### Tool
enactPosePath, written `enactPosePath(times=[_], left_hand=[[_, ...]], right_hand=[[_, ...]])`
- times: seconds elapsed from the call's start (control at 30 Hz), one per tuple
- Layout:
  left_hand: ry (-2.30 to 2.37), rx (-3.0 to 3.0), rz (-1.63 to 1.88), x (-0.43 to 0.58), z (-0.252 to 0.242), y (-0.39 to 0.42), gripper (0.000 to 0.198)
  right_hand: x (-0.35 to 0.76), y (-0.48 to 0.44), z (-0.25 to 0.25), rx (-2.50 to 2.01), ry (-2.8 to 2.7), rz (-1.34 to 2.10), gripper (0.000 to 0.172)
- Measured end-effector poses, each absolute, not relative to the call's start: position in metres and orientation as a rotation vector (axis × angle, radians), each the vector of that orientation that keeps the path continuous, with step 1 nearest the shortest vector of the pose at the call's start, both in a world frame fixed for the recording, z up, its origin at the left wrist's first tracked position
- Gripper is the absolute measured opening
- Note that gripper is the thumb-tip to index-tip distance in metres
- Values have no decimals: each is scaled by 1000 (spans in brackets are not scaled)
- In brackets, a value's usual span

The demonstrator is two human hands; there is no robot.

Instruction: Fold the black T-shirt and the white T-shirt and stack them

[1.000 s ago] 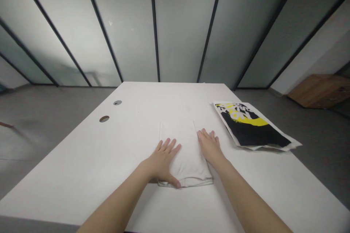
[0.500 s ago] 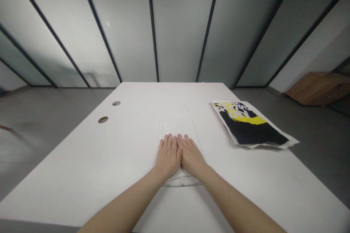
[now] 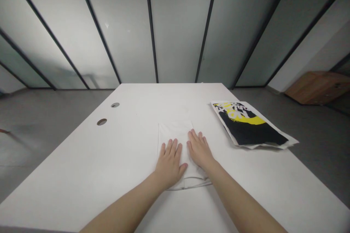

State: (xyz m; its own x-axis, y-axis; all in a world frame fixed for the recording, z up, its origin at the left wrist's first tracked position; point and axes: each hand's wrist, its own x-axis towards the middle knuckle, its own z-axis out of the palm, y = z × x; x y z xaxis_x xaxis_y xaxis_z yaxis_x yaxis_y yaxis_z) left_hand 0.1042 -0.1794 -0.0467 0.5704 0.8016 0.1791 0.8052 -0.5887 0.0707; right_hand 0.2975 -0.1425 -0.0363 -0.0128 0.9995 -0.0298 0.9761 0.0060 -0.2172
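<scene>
A folded piece of white cloth lies flat on the white table, with its layered edge toward me. My left hand rests palm down on its left part, fingers stretched and thumb out to the side. On the cloth's right edge lies my right hand, also palm down with fingers extended. A gap separates the two hands. Neither one grasps anything. The parts of the cloth under my palms are hidden.
To the right, a stack of white fabric with a black and yellow print lies by the table's right edge. Two round holes, a nearer one and a farther one, pierce the tabletop at left. Frosted panels stand behind the table.
My hands were side by side and touching at the cloth's middle. Now they are apart, the right one shifted to the right. The cloth's right side looks slightly rumpled.
</scene>
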Motion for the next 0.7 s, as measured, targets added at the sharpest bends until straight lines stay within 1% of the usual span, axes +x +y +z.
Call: enactPosePath(times=[0.1, 0.13, 0.27, 0.33, 0.4, 0.43, 0.53, 0.57, 0.6, 0.7], left_hand=[[-1361, -2865, -283, 100, -36, -179, 78], [-1369, -2889, -295, 98, -31, -176, 76], [-1586, -2825, -436, 93, -17, -161, 56], [-1605, -2779, -461, 90, -15, -154, 55], [-1558, -2778, -416, 88, -14, -152, 58], [-1536, -2788, -390, 86, -13, -152, 56], [-1543, -2830, -348, 85, -4, -153, 36], [-1578, -2845, -337, 85, 0, -154, 33], [-1625, -2857, -316, 85, 4, -154, 34], [-1721, -2886, -251, 86, 9, -153, 39]], right_hand=[[305, -138, -38, -2129, -2104, 255, 60], [307, -137, -38, -2145, -2086, 250, 60], [307, -136, -33, -2140, -2020, 240, 57], [304, -138, -29, -2000, -2086, 233, 55], [301, -141, -23, -1807, -2204, 261, 48], [299, -144, -20, -1738, -2248, 282, 43], [297, -151, -8, -1672, -2300, 317, 27], [297, -153, -4, -1678, -2306, 330, 22], [296, -155, -1, -1682, -2319, 353, 21], [293, -161, 3, -1680, -2372, 446, 34]])
